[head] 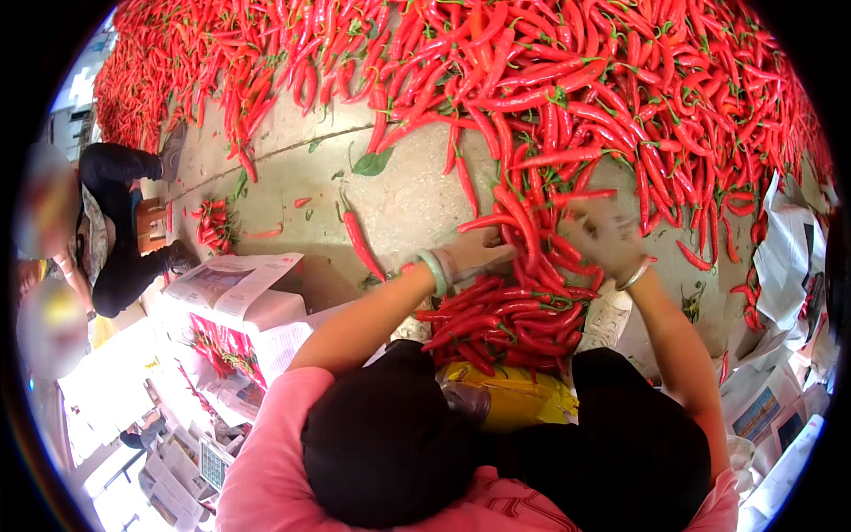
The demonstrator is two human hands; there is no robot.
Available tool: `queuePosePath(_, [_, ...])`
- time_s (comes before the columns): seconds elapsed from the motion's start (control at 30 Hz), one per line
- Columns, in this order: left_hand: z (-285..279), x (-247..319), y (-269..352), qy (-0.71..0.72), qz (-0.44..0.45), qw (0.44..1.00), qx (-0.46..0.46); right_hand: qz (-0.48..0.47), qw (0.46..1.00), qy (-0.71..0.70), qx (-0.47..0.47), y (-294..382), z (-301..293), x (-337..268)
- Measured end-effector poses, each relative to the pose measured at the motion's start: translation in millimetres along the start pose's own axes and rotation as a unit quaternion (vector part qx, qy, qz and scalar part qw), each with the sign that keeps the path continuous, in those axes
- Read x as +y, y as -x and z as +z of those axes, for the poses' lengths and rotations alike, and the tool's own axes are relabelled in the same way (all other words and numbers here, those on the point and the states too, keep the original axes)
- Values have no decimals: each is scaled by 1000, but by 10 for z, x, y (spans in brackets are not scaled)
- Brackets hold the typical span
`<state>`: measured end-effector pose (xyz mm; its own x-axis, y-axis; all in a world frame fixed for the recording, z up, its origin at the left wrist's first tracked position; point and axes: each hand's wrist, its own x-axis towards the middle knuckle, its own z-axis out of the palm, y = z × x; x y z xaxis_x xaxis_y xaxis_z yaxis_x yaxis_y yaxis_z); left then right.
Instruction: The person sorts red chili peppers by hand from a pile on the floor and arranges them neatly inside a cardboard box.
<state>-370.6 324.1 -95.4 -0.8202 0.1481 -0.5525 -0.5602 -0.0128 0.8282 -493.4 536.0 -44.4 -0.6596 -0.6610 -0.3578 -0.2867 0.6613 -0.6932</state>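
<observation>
Red chili peppers (508, 312) with green stems lie in a bunch between my knees. Below them shows a yellow plastic wrapping (525, 398). My left hand (475, 254), with a pale green bangle at the wrist, is at the left edge of the loose peppers in front of this bunch. Its fingertips are partly hidden among them. Opposite it, my right hand (604, 233) is blurred by motion, beside the same peppers, with a metal bracelet on the wrist. Whether either hand grips a pepper is not clear. A large heap of red chili peppers (565, 86) spreads across the floor ahead.
At left, newspaper (223, 282) covers a box-like bundle near more red peppers. Crumpled newspaper (788, 246) stands at right. A single pepper (361, 243) and a green leaf (372, 163) lie on the concrete floor (425, 176). Another person's dark-trousered leg (120, 193) is at far left.
</observation>
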Motion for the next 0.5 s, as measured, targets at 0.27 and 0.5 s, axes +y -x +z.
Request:
queuePosePath(0.27, [-430, 675, -153, -435, 44, 892, 116, -232, 929, 235, 166, -201, -18, 484])
queuePosePath(0.5, [429, 735, -1296, -628, 420, 654, 44, -220, 921, 290, 140, 85, 281, 653])
